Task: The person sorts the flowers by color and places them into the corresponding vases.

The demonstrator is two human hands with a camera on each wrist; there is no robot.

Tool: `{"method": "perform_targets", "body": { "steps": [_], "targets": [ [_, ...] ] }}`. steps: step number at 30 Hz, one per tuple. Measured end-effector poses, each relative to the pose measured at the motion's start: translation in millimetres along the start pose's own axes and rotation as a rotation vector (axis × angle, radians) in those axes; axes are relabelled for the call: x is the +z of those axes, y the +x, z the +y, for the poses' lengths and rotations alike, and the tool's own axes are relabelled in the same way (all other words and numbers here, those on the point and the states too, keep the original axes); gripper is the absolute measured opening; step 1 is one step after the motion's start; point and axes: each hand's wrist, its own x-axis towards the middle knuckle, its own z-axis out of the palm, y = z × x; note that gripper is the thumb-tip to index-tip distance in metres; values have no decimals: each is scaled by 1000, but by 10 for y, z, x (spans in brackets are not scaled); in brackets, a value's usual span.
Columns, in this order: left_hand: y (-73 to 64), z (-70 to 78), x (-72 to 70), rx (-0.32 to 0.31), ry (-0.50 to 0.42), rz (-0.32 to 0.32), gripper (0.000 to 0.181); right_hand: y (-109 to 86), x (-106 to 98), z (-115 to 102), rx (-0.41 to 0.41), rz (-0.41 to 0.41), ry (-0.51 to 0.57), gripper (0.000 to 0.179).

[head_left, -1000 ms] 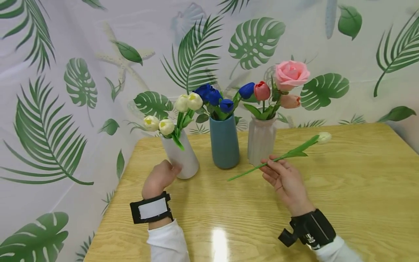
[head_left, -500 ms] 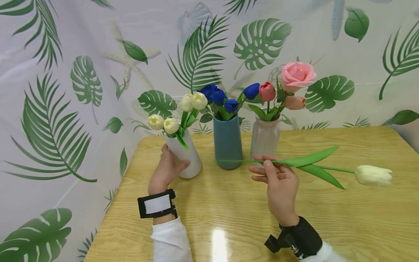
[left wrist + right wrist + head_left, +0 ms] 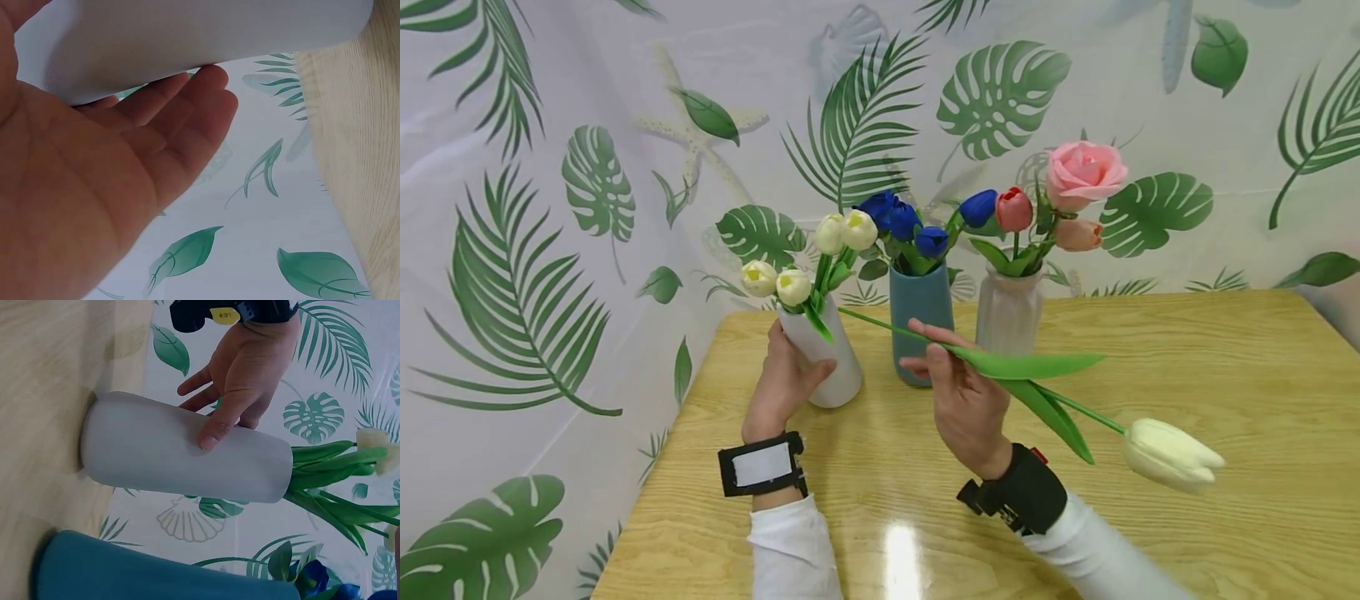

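Observation:
My left hand [image 3: 778,387] grips the white vase [image 3: 837,362] at its left side, thumb across the front; the left wrist view shows fingers curving along the vase wall [image 3: 200,31]. Several cream-white tulips [image 3: 793,286] stand in that vase. In my right hand [image 3: 973,417] I pinch the stem of a single white tulip [image 3: 1172,454], held slantwise with its bloom low at the right. Its bare stem end points up and left, right by the white vase's rim in the head view. The right wrist view shows the left thumb [image 3: 215,431] on the vase.
A blue vase [image 3: 917,296] with blue flowers stands to the right of the white one, partly behind my right hand. Beyond it is a ribbed pale vase [image 3: 1009,317] with a pink rose [image 3: 1085,175] and tulips. Leaf-printed cloth [image 3: 647,350] hangs behind the wooden table [image 3: 1225,358].
My right hand has moved left and turned, swinging the tulip's bloom down towards me and its stem end to the white vase. The left hand's fingers have moved up round the white vase.

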Motion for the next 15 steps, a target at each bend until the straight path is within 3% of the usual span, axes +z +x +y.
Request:
{"method": "perform_targets", "body": {
  "steps": [2,4,12,15],
  "targets": [
    [-1,-8,1,4,1,6,99,30,66,108,-1,-54,-23,27],
    [-1,-19,3,3,1,9,99,80,130,167,51,-102,-76,28],
    [5,-30,-14,-26,12,-2,100,350,336,283,481,-296,-358,33],
    [15,-24,-27,-21,19,0,99,451,422,333,562,-400,-495,37]
  ]
}}
